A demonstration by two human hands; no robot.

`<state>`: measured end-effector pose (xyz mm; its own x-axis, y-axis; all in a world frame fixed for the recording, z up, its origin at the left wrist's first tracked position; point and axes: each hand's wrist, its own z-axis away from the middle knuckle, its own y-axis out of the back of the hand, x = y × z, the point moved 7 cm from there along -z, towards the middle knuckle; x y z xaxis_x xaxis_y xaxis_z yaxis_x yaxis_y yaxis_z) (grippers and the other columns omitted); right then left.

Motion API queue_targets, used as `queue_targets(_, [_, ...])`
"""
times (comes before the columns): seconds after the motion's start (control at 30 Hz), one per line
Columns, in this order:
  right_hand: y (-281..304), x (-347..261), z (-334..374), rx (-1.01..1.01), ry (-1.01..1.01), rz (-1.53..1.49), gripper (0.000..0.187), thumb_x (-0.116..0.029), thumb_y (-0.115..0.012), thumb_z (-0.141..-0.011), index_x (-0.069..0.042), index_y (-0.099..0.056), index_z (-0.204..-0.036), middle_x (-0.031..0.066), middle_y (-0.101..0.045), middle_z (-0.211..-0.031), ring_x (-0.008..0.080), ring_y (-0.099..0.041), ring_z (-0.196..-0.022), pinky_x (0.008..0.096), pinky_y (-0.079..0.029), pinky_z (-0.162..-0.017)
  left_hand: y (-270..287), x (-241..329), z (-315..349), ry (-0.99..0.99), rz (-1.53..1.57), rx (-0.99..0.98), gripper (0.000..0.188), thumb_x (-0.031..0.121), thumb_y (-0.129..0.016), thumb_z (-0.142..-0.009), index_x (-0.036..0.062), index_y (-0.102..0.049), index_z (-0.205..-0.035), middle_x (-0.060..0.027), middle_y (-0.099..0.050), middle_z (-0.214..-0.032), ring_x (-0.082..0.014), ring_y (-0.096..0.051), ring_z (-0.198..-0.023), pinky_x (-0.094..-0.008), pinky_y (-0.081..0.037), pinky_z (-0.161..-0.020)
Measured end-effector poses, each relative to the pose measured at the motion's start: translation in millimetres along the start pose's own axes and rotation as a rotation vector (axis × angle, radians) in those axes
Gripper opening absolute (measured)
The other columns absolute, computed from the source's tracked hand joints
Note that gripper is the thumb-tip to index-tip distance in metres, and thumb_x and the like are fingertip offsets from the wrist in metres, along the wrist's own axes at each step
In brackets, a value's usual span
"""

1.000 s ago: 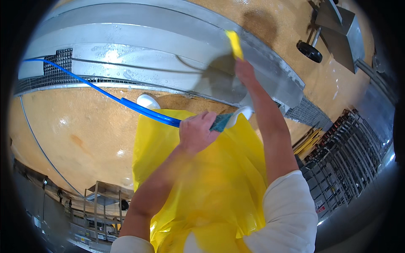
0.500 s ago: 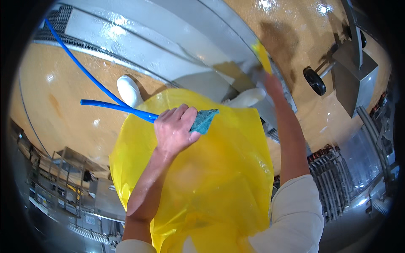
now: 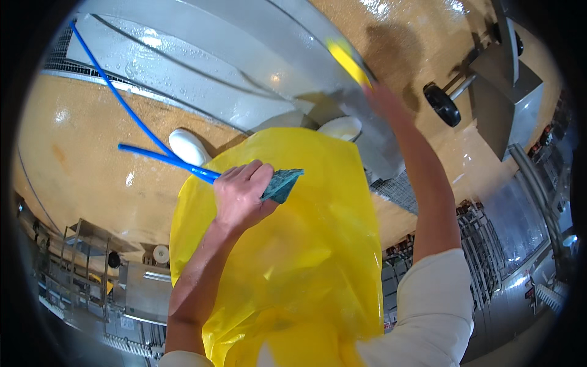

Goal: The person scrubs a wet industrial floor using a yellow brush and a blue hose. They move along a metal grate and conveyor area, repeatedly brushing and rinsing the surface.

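While left hand (image 3: pixel 240 194) clasps: blue hose (image 3: pixel 191 169), green pad (image 3: pixel 283 185).
Right hand (image 3: pixel 380 98): closed round yellow tool (image 3: pixel 348 63) ahead; best guided evenly.

Left hand (image 3: pixel 240 192) is sitting over the apron (image 3: pixel 293 244), left of centre. Hose (image 3: pixel 137 119) is extending from that hand toward the far left, passing over floor (image 3: pixel 104 171) and metal panel (image 3: pixel 183 76); a loose hose end (image 3: pixel 137 149) is pointing left, on the near side of the main length. Pad (image 3: pixel 283 186) is protruding from the same hand's right side. Right hand (image 3: pixel 380 98) is sitting farther forward and right, hand tool (image 3: pixel 348 62) projecting leftward from it. Boots (image 3: pixel 187 147) are showing beyond the apron, left and right. Wheeled stand (image 3: pixel 526 116) is standing far right, rack (image 3: pixel 483 251) nearer.
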<state>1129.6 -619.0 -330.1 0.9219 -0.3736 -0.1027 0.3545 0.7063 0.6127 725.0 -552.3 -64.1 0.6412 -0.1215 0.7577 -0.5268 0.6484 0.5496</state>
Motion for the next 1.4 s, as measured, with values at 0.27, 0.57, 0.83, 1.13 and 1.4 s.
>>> queue_targets(0.27, [27.3, -117.7, -25.0, -0.012, -0.030, -0.330, 0.059, -0.054, -0.043, -0.108, -0.002, -0.069, -0.121, 0.0282, -0.072, -0.110, 0.0482, -0.066, -0.108, 0.0529, -0.051, -0.094, 5.5, 6.3, -0.3, -0.071, -0.072, 0.014, 0.029, 0.018, -0.078, -0.065, 0.0091, -0.059, -0.084, -0.0080, -0.062, -0.080, -0.0303, -0.065, -0.069, -0.0420, -0.051, -0.060])
queue_targets(0.57, [-62.3, 27.1, 93.6, -0.018, -0.509, -0.342, 0.066, -0.058, -0.039, -0.108, -0.004, -0.067, -0.134, 0.0294, -0.069, -0.124, 0.0436, -0.065, -0.123, 0.0510, -0.049, -0.107, -6.8, -7.7, 9.2, 0.045, -0.102, 0.025, 0.030, 0.018, -0.080, -0.063, 0.0110, -0.059, -0.083, -0.0057, -0.062, -0.081, -0.0277, -0.066, -0.069, -0.0412, -0.051, -0.062])
queue_targets(0.83, [-79.7, -54.3, 47.0, 0.106, -0.398, -0.695, 0.062, -0.058, -0.048, -0.104, -0.002, -0.072, -0.117, 0.0282, -0.072, -0.116, 0.0484, -0.068, -0.110, 0.0550, -0.052, -0.100, -46.3, 4.2, 8.2, 0.008, -0.212, -0.092, 0.026, 0.023, -0.079, -0.074, 0.0103, -0.059, -0.085, -0.0087, -0.062, -0.079, -0.0329, -0.065, -0.068, -0.0447, -0.050, -0.060])
queue_targets(1.13, [-107.4, 126.3, 138.5, -0.130, -0.602, -0.220, 0.073, -0.069, -0.040, -0.103, -0.012, -0.065, -0.139, 0.0219, -0.066, -0.139, 0.0416, -0.064, -0.127, 0.0532, -0.047, -0.108, -54.3, 26.3, 21.8, 0.002, -0.164, 0.003, 0.030, 0.037, -0.067, -0.084, 0.0080, -0.059, -0.085, -0.0114, -0.061, -0.078, -0.0366, -0.063, -0.067, -0.0466, -0.050, -0.060])
queue_targets(1.4, [-136.1, 59.9, 158.2, -0.191, -0.505, -0.602, 0.036, -0.034, -0.047, -0.106, -0.009, -0.064, -0.126, 0.0219, -0.074, -0.105, 0.0389, -0.075, -0.090, 0.0500, -0.061, -0.078, -121.7, 70.8, 36.9, -0.157, -0.080, -0.128, 0.028, 0.016, -0.077, -0.067, 0.0111, -0.060, -0.088, -0.0069, -0.064, -0.081, -0.0315, -0.066, -0.070, -0.0443, -0.052, -0.062])
